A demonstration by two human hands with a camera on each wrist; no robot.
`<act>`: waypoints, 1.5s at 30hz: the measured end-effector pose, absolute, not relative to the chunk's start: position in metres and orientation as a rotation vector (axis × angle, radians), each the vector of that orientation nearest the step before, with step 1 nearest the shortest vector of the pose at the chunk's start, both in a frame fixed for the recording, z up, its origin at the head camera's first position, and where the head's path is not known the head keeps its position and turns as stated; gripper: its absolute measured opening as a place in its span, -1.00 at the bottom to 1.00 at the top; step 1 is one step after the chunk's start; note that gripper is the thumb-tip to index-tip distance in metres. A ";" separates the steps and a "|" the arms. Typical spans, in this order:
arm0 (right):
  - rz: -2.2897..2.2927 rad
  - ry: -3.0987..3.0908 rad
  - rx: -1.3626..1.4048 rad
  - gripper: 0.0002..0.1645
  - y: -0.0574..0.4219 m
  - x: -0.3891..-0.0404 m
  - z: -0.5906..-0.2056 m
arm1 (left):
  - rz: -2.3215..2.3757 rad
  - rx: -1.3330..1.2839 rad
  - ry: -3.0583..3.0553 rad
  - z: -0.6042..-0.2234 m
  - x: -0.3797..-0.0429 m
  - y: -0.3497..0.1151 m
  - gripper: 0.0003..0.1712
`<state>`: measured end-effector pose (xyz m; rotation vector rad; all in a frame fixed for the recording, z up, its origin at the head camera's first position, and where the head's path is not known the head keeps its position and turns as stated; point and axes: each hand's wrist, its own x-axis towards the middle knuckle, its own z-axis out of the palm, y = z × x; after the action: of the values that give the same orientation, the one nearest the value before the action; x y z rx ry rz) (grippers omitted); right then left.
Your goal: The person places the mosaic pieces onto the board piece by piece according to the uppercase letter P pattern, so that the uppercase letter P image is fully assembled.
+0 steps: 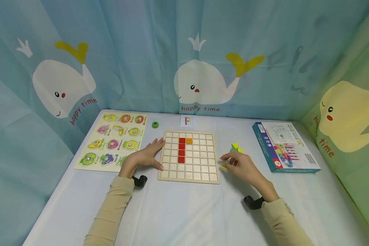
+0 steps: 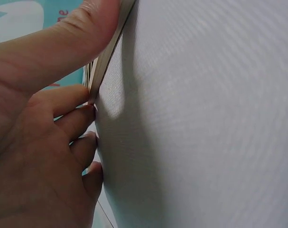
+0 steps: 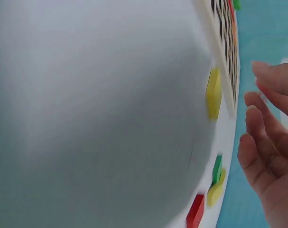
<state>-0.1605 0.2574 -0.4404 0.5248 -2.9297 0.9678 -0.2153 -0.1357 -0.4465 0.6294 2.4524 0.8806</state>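
A wooden grid board (image 1: 196, 170) lies in the middle of the table, with several red tiles (image 1: 181, 146) in one column and an orange tile (image 1: 189, 140) beside the top one. My left hand (image 1: 146, 153) rests along the board's left edge, fingers and thumb spread and touching its rim. Off the board's right edge, my right hand (image 1: 241, 165) hovers with bent fingers over a yellow block (image 3: 213, 94). In the right wrist view a gap shows between thumb and fingers, with nothing in it. Beyond lie more yellow blocks (image 1: 234, 145), a green block (image 3: 217, 168) and a red block (image 3: 196, 211).
A small pattern card (image 1: 188, 120) lies behind the board, with a green ring-like piece (image 1: 155, 124) to its left. A fruit puzzle board (image 1: 110, 136) is at the left. At the right lies a boxed set (image 1: 286, 147). Whale-print curtains (image 1: 135, 61) surround the table.
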 end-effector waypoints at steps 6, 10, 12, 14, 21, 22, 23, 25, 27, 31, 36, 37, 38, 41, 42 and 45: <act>0.913 -2.937 0.439 -0.68 0.284 -0.155 -0.439 | 0.858 0.617 2.447 -0.448 -0.218 -0.136 0.34; 0.884 -2.927 0.395 -0.63 0.301 -0.152 -0.439 | 0.826 0.620 2.455 -0.449 -0.219 -0.136 0.34; 0.862 -2.923 0.373 -0.62 0.309 -0.150 -0.441 | 0.812 0.622 2.460 -0.449 -0.220 -0.136 0.34; 0.848 -2.931 0.340 -0.61 0.317 -0.149 -0.442 | 0.801 0.625 2.463 -0.449 -0.220 -0.135 0.34; 0.864 -3.072 0.237 -0.51 0.328 -0.145 -0.445 | 0.772 0.613 2.467 -0.446 -0.219 -0.133 0.33; 0.856 -3.083 0.226 -0.52 0.329 -0.144 -0.445 | 0.768 0.611 2.468 -0.445 -0.219 -0.132 0.33; 0.853 -3.089 0.219 -0.52 0.329 -0.144 -0.445 | 0.764 0.612 2.471 -0.445 -0.219 -0.132 0.33; 0.856 -3.088 0.206 -0.56 0.330 -0.145 -0.445 | 0.756 0.614 2.472 -0.445 -0.219 -0.131 0.33; 0.876 -3.091 0.186 -0.61 0.330 -0.145 -0.445 | 0.750 0.613 2.474 -0.445 -0.220 -0.130 0.34; 0.932 -3.101 0.172 -0.66 0.327 -0.146 -0.445 | 0.728 0.613 2.481 -0.447 -0.224 -0.130 0.34; 0.982 -3.104 0.181 -0.66 0.322 -0.147 -0.447 | 0.734 0.609 2.485 -0.448 -0.228 -0.130 0.34; 0.986 -3.104 0.183 -0.66 0.321 -0.147 -0.448 | 0.741 0.604 2.482 -0.448 -0.229 -0.130 0.34; 0.992 -3.102 0.187 -0.66 0.320 -0.147 -0.448 | 0.746 0.598 2.477 -0.448 -0.229 -0.130 0.34; 1.003 -3.099 0.182 -0.66 0.317 -0.147 -0.450 | 0.757 0.595 2.469 -0.447 -0.230 -0.131 0.34; 1.002 -3.098 0.179 -0.65 0.316 -0.147 -0.451 | 0.756 0.598 2.469 -0.447 -0.230 -0.131 0.34; 0.984 -3.108 0.175 -0.61 0.314 -0.147 -0.451 | 0.754 0.606 2.468 -0.447 -0.230 -0.130 0.34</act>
<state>-0.1471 0.3138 -0.4512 0.1746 -3.1082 0.9842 -0.2305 -0.1302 -0.4473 0.6055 2.4684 0.7544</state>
